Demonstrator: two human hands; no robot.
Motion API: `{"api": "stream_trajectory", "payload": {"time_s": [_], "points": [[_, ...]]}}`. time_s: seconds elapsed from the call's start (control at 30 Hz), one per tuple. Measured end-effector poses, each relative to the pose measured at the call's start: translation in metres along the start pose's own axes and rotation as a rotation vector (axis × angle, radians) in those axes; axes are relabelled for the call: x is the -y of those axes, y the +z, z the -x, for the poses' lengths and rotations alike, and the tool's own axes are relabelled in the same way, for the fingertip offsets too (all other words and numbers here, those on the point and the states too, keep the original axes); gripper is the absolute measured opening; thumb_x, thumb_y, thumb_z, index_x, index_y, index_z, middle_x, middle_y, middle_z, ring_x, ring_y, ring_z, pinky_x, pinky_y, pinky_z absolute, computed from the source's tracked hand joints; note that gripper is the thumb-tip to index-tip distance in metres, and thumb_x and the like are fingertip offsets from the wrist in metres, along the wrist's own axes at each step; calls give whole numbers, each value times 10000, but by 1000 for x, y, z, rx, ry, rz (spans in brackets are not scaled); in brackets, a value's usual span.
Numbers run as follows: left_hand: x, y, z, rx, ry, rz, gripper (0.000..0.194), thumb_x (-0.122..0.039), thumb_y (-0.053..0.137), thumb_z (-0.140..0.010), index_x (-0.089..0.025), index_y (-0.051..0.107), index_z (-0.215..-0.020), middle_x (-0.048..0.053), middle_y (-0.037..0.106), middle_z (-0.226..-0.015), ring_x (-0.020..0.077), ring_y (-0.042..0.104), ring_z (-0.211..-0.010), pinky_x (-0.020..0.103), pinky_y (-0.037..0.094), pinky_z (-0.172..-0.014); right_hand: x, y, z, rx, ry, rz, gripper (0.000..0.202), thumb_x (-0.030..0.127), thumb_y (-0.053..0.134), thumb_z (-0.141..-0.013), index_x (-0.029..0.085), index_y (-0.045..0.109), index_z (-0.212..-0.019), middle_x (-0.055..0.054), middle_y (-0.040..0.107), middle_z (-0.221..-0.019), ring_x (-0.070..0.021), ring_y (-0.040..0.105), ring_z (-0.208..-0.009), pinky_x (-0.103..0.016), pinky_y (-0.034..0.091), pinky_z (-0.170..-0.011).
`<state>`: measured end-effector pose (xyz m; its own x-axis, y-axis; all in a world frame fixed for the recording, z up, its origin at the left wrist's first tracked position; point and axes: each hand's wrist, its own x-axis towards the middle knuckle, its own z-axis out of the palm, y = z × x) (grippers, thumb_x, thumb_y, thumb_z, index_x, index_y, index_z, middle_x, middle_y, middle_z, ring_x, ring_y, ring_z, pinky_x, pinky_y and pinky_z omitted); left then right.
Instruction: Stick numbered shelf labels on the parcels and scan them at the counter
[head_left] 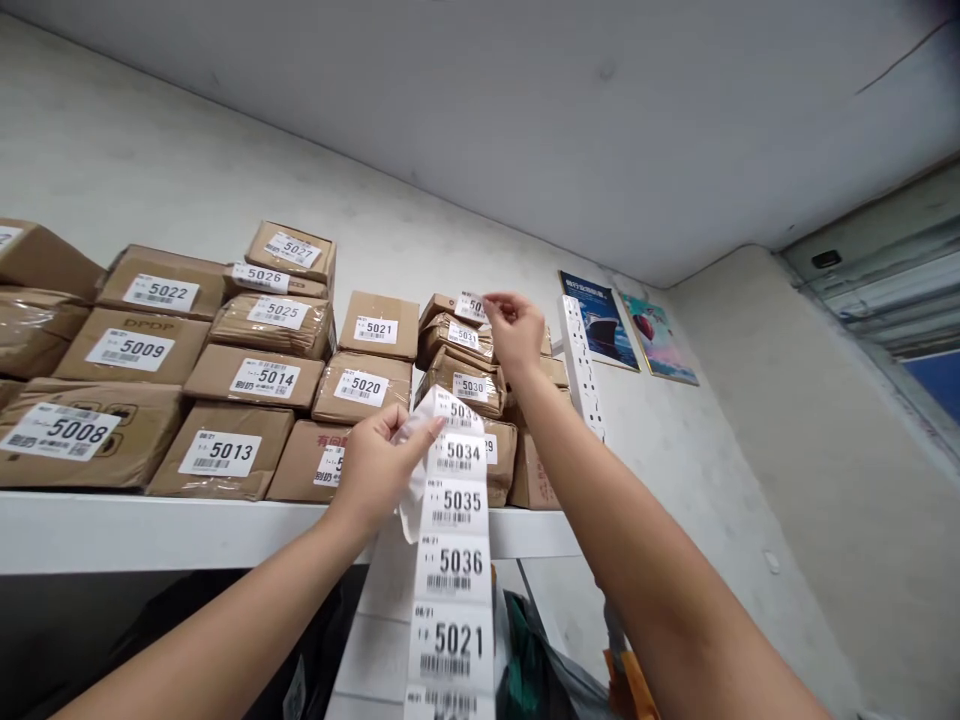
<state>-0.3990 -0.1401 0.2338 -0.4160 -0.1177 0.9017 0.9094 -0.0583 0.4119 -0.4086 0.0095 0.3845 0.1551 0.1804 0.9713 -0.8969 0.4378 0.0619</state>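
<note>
My left hand [382, 465] is closed on a long strip of white number labels [456, 560], with the thumb on its front near the label 5033 or similar. The strip hangs down and shows 5034, 5035, 5036 and then 5021. My right hand [516, 328] reaches up to a small carton [442, 305] on top of a stack. Its fingers pinch the right end of a number label [471, 306] at the carton's front; the last digits are covered. I cannot tell how much of that label is stuck down. Cartons labelled 5031 [463, 337] and 5030 [469, 388] lie beneath.
Labelled cartons stand stacked along a white shelf [247, 535], the tallest pile topped by 5027 [292, 250]. A perforated white post [581, 365] rises at the shelf's right. Dark and green bags [540, 660] sit below. Two posters [604, 320] hang on the wall.
</note>
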Motion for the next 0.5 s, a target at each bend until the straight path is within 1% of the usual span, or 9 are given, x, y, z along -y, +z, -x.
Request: {"api": "stream_trajectory", "payload": {"time_s": [0.07, 0.1, 0.17, 0.23, 0.33, 0.4, 0.5], "points": [[1, -4, 4, 30, -26, 27, 469, -473, 713, -649, -199, 344, -554, -68, 401, -517, 82, 383, -497, 204, 297, -478, -13, 10, -36, 30, 21, 190, 126, 231, 577, -810, 186, 674, -876, -10, 645, -738, -145, 574, -664, -294, 465, -647], [2, -6, 5, 37, -37, 35, 474, -478, 713, -646, -199, 341, -553, -69, 392, -515, 79, 373, -492, 201, 286, -471, -18, 15, -49, 62, 31, 280, 141, 218, 560, -816, 185, 676, -890, -14, 653, -756, -148, 583, -684, -297, 468, -677], [5, -11, 7, 43, -51, 50, 491, -490, 716, -636, -199, 331, -548, -73, 373, -509, 74, 348, -482, 195, 267, -459, -26, 24, -65, 125, 37, 412, 154, 193, 551, -808, 193, 686, -881, -17, 663, -769, -160, 600, -720, -306, 473, -730], [8, -16, 7, 46, -63, 63, 507, -502, 719, -627, -199, 321, -546, -75, 364, -505, 71, 338, -480, 191, 267, -457, -30, 29, -68, 165, 28, 473, 147, 172, 561, -784, 204, 696, -833, -24, 664, -768, -179, 608, -760, -324, 475, -771], [12, -23, 6, 44, -85, 65, 514, -518, 723, -614, -194, 330, -548, -73, 376, -501, 70, 347, -483, 183, 277, -454, -31, 32, -65, 170, -7, 532, 160, 158, 555, -770, 214, 700, -807, -59, 661, -845, -221, 602, -866, -381, 455, -854], [13, -26, 6, 44, -100, 72, 511, -522, 727, -604, -191, 342, -549, -71, 390, -499, 69, 356, -481, 177, 284, -446, -29, 31, -64, 195, -47, 590, 194, 154, 549, -772, 217, 698, -879, -76, 655, -903, -241, 592, -915, -411, 438, -890], [14, -29, 6, 48, -121, 98, 515, -518, 737, -592, -190, 342, -549, -72, 402, -494, 65, 361, -470, 170, 287, -433, -26, 27, -64, 255, -84, 672, 311, 142, 565, -765, 221, 655, -1052, -77, 649, -940, -245, 593, -913, -412, 443, -885]]}}
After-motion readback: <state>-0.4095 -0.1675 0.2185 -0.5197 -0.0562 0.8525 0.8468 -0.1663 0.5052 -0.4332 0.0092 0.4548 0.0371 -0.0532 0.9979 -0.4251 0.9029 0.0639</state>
